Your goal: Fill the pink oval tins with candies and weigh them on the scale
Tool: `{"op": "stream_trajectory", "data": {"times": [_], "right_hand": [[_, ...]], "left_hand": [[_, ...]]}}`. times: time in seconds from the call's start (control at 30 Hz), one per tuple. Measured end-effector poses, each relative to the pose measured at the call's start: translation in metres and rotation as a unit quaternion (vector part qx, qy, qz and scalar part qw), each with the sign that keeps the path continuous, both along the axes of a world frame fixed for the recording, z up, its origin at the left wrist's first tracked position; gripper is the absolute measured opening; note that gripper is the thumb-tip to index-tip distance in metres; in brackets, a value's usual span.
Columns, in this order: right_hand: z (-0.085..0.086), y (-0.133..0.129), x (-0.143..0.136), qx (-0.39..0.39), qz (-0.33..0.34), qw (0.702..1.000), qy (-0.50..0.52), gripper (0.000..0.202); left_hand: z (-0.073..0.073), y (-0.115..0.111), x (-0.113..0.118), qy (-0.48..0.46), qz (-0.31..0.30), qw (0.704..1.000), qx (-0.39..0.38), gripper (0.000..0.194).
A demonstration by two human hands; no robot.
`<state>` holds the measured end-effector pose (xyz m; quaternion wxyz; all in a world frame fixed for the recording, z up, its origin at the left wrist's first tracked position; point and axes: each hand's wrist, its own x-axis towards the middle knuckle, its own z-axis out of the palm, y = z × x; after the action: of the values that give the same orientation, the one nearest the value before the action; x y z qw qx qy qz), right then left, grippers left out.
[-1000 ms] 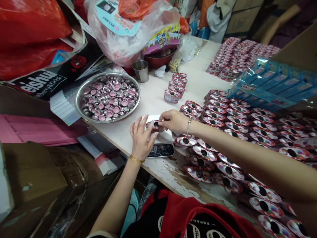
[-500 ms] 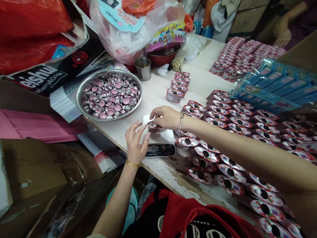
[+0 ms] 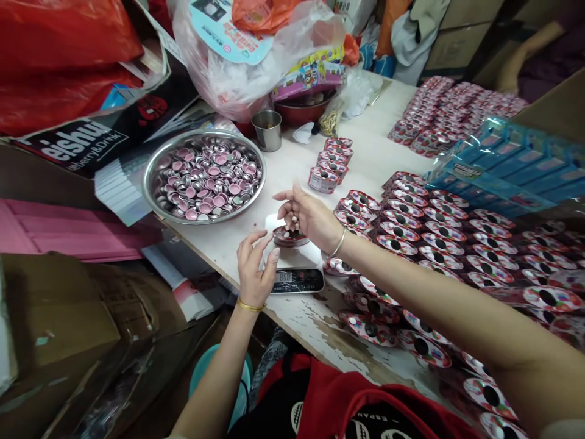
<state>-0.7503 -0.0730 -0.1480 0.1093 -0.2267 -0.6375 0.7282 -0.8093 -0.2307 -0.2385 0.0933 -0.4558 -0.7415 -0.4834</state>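
A white kitchen scale [image 3: 315, 253] with a black display panel lies at the table edge. On its platform stands an oval red-and-white patterned tin [image 3: 291, 241], its top partly hidden behind my fingers. My left hand [image 3: 256, 262] is beside the scale, fingers spread and holding nothing, the fingertips close to the tin. My right hand [image 3: 313, 219] hovers just above the tin, palm turned partly up, with a few small white pellets [image 3: 295, 222] in its curled fingers. A metal bowl [image 3: 150, 196] full of small round pink-and-silver caps sits to the left.
Rows of similar oval tins [image 3: 443, 244] fill the table's right side. A short row of tins [image 3: 323, 180] and a metal cup [image 3: 267, 131] stand further back. Blue packages [image 3: 507, 161] lie at right. Cardboard boxes [image 3: 59, 311] are at lower left. Another person's arm [image 3: 521, 58] shows at upper right.
My right hand has lifted off the tin's top and turned its palm up, showing white pellets. My left hand has shifted slightly right, and the view has moved a little.
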Motion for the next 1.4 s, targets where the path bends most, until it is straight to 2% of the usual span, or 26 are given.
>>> {"op": "stream_trajectory", "data": {"times": [0.23, 0.37, 0.53, 0.73, 0.9, 0.97, 1.13, 1.27, 1.4], "right_hand": [[-0.014, -0.005, 0.003, -0.047, -0.017, 0.995, 0.085, 0.065], [-0.011, -0.009, 0.006, -0.052, -0.035, 0.992, 0.106, 0.066], [-0.004, -0.005, 0.023, -0.041, -0.079, 0.985, 0.146, 0.065], [0.007, 0.008, 0.070, 0.009, -0.162, 0.978, 0.128, 0.058], [0.014, 0.012, 0.123, 0.013, -0.212, 0.967, 0.143, 0.045], [0.014, 0.011, 0.143, 0.006, -0.238, 0.959, 0.153, 0.042], [0.009, 0.006, 0.184, 0.005, -0.330, 0.934, 0.135, 0.036], [0.006, 0.001, 0.210, 0.018, -0.372, 0.920, 0.123, 0.028], [0.006, -0.003, 0.227, 0.041, -0.405, 0.906, 0.112, 0.022]], "left_hand": [[0.001, 0.000, 0.001, 0.011, -0.005, 1.000, 0.001, 0.033], [-0.001, 0.001, 0.002, 0.084, -0.007, 0.996, -0.031, 0.037], [0.003, 0.015, 0.002, 0.146, -0.036, 0.985, -0.081, 0.040], [0.013, 0.029, -0.003, 0.137, -0.024, 0.987, -0.085, 0.038], [0.020, 0.017, -0.005, 0.112, -0.084, 0.988, -0.059, 0.031], [0.021, 0.008, -0.006, 0.085, -0.061, 0.994, -0.032, 0.033], [0.014, -0.014, -0.009, 0.036, 0.064, 0.997, 0.014, 0.029], [0.003, -0.025, -0.006, 0.033, 0.078, 0.996, -0.016, 0.024], [-0.002, -0.027, 0.003, 0.047, 0.079, 0.994, -0.058, 0.019]]}}
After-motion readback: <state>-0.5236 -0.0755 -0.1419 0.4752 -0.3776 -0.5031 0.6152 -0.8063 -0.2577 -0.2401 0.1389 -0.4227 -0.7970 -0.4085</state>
